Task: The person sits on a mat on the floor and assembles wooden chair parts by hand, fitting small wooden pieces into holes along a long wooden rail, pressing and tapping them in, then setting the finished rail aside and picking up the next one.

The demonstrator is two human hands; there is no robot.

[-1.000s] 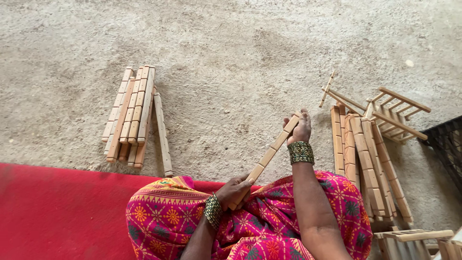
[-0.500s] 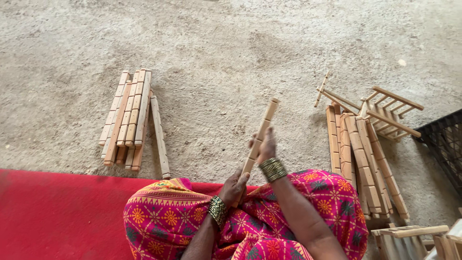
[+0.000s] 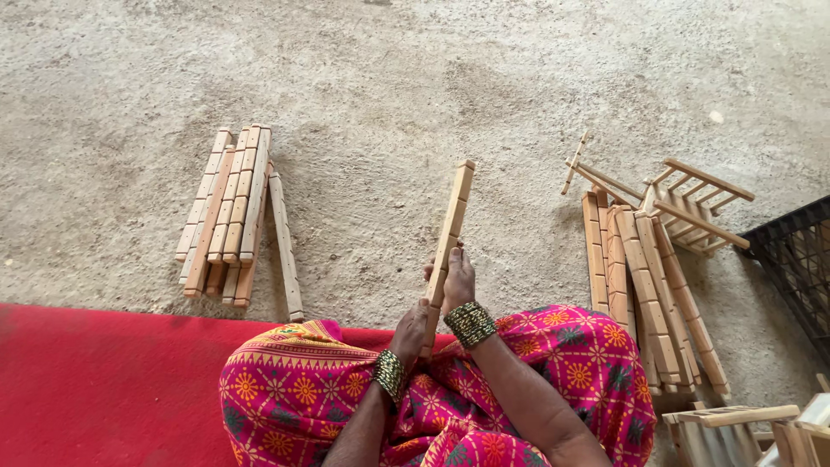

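Your left hand (image 3: 413, 327) and right hand (image 3: 458, 278) both grip one notched pale wooden slat (image 3: 449, 238); left of it lies a stacked slat bundle (image 3: 226, 216), apparently finished; right, another pile (image 3: 644, 290).

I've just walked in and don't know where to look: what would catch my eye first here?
First, the bright pink patterned cloth over the seated person's lap at the bottom, beside a red mat. Above it, the left hand and right hand hold one notched wooden strip pointing away over the grey floor. A stack of similar strips lies to the left; more strips and small ladder-like frames lie to the right.
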